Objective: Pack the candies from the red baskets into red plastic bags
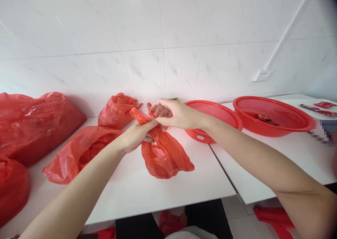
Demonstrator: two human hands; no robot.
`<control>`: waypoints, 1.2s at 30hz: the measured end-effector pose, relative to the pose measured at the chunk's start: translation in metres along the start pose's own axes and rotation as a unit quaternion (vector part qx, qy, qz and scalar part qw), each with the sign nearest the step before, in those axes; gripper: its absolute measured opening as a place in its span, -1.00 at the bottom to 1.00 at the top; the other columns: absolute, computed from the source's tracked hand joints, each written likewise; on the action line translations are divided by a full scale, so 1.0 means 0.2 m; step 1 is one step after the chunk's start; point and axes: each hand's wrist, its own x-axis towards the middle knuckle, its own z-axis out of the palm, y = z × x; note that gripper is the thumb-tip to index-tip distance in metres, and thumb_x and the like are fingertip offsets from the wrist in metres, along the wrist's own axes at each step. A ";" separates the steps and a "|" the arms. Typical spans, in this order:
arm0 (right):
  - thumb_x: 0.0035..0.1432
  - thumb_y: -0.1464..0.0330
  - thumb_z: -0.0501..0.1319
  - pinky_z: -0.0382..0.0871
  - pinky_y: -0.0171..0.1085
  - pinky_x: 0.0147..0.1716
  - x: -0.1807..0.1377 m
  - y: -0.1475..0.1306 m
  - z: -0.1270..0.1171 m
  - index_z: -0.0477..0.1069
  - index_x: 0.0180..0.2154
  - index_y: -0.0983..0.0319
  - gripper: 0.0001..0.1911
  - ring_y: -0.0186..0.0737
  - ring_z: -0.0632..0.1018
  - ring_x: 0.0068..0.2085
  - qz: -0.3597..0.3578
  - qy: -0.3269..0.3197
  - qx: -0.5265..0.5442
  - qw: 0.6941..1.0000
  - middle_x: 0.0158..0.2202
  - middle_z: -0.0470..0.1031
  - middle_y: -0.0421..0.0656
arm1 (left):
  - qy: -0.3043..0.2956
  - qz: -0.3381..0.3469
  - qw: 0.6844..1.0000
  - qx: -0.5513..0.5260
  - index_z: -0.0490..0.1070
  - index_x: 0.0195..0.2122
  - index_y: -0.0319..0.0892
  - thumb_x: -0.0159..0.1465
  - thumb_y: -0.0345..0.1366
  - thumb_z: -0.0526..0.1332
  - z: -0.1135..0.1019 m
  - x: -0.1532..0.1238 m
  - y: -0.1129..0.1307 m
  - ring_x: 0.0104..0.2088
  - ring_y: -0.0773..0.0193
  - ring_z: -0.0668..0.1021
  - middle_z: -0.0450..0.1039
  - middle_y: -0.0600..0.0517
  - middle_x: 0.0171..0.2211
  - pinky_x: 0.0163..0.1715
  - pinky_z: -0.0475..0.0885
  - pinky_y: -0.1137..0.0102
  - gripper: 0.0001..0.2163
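A red plastic bag (168, 154) hangs over the front of the white table, its lower part slack and creased. My left hand (138, 135) is closed around the bag's gathered neck, thumb on top. Just above, my right hand (172, 114) has its fingers curled at the bag's upper end, where a strip of the red plastic sticks out beside them. The two hands meet at the neck, and the right fingertips are partly hidden. What the bag holds cannot be made out.
More red bags (116, 109) lie to the left, among them a large bulging one (50, 119). Two red mesh baskets stand at the right, a nearer basket (200, 137) and a farther basket (273, 126) holding small packets. A seam runs between the tables; a tiled wall (181, 70) rises behind.
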 end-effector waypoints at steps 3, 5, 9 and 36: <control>0.10 0.53 0.14 0.42 -0.31 -0.36 -0.06 0.06 -0.02 0.30 -0.18 0.16 -0.75 -0.36 0.47 -0.38 0.030 -0.019 -0.013 0.999 -0.43 0.41 -0.30 | -0.006 -0.007 1.000 -0.021 0.45 -0.40 -0.20 0.32 0.00 0.13 -0.02 0.02 -0.04 -0.66 0.45 0.29 0.24 0.13 -0.65 -0.67 0.20 0.53 -0.64; 0.10 0.52 0.17 0.40 -0.34 -0.39 -0.10 0.04 -0.03 0.31 -0.22 0.18 -0.80 -0.38 0.44 -0.40 0.019 0.037 -0.001 0.999 -0.44 0.36 -0.31 | -0.011 -0.010 1.000 -0.023 0.44 -0.45 -0.20 0.33 -0.02 0.12 -0.03 0.02 -0.05 -0.68 0.44 0.23 0.19 0.15 -0.70 -0.67 0.20 0.51 -0.63; 0.15 0.45 0.24 0.46 -0.33 -0.38 -0.16 -0.07 -0.02 0.32 -0.18 0.20 -0.81 -0.40 0.48 -0.41 -0.022 0.046 0.146 0.988 -0.39 0.38 -0.29 | -0.045 0.009 0.999 0.003 0.49 -0.46 -0.21 0.29 -0.06 0.18 -0.07 0.00 -0.06 -0.58 0.35 0.42 0.48 -0.01 -0.54 -0.48 0.43 0.40 -0.67; 0.17 0.54 -0.03 0.18 -0.38 -0.45 -0.14 0.23 0.17 0.25 -0.36 0.19 -0.82 -0.36 0.41 -0.43 -0.069 0.206 -0.100 0.971 -0.43 0.36 -0.26 | 0.144 0.262 0.883 0.362 0.46 -0.01 -0.11 0.35 -0.36 0.08 -0.01 -0.05 -0.23 -0.34 0.31 0.58 0.58 0.06 -0.27 -0.36 0.44 0.45 -0.75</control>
